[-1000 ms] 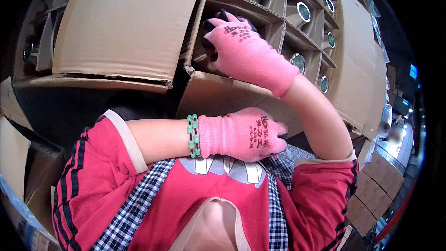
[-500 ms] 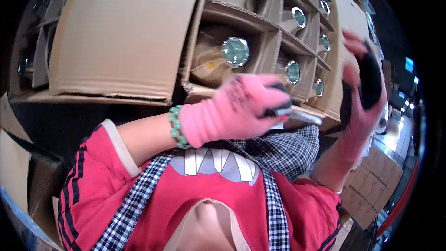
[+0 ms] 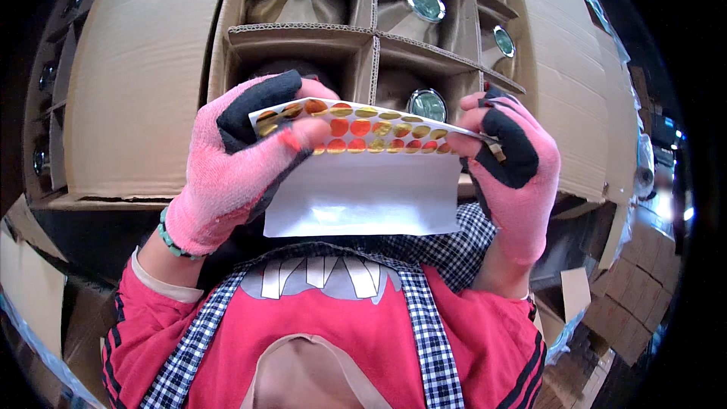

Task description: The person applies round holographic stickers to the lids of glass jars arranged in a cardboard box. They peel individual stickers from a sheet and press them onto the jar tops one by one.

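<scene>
Between my hands is a white sticker sheet (image 3: 360, 189), with rows of round gold and orange-red stickers along its upper part and a bare white lower part. My left hand (image 3: 235, 155), in a pink and black glove with bare fingertips, pinches its upper left corner between thumb and fingers. At the upper right corner my right hand (image 3: 515, 155), gloved alike, also grips the sheet. Just beyond it stands a divided cardboard box (image 3: 371, 53) with clear glass bottles in its cells. One bottle (image 3: 426, 102) shows right behind the sheet; my left hand partly covers the near left cell.
A wide cardboard flap (image 3: 144, 76) lies folded out on the left, and another flap (image 3: 564, 98) on the right. More divided cells with glass stand at the far left. Stacked brown cartons (image 3: 632, 295) stand at the lower right.
The sheet, earlier low and edge-on at my left hand, is now spread in front of me. My right hand has come in from the right and taken its edge. The view has shifted over the box.
</scene>
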A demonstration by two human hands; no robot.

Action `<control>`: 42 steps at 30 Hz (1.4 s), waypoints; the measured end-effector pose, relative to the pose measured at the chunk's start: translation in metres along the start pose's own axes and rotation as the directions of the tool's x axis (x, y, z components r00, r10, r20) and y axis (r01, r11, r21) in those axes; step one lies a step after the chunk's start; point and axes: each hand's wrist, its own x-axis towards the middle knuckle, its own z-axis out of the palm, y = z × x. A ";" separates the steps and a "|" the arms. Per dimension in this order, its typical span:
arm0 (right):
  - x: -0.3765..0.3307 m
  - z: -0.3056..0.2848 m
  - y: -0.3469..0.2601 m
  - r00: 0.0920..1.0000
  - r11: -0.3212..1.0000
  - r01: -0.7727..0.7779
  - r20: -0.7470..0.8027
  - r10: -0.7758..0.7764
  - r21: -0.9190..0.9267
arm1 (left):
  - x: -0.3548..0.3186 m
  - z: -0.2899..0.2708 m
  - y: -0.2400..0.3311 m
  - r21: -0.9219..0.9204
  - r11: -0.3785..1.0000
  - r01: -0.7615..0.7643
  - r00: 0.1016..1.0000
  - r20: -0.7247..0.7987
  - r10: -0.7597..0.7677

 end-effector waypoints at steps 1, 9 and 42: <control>0.001 0.004 -0.001 0.999 0.998 0.051 0.022 -0.050 -0.039 | -0.007 0.001 0.014 0.053 0.995 0.089 0.995 -0.044 -0.087; 0.005 0.014 -0.007 0.986 0.968 0.158 -0.023 -0.166 -0.197 | -0.006 0.004 -0.013 0.174 0.966 -0.193 0.981 0.069 0.184; 0.010 0.015 -0.001 0.974 0.978 0.209 -0.085 -0.209 -0.013 | -0.002 0.008 -0.022 0.075 0.991 -0.112 0.993 -0.014 0.113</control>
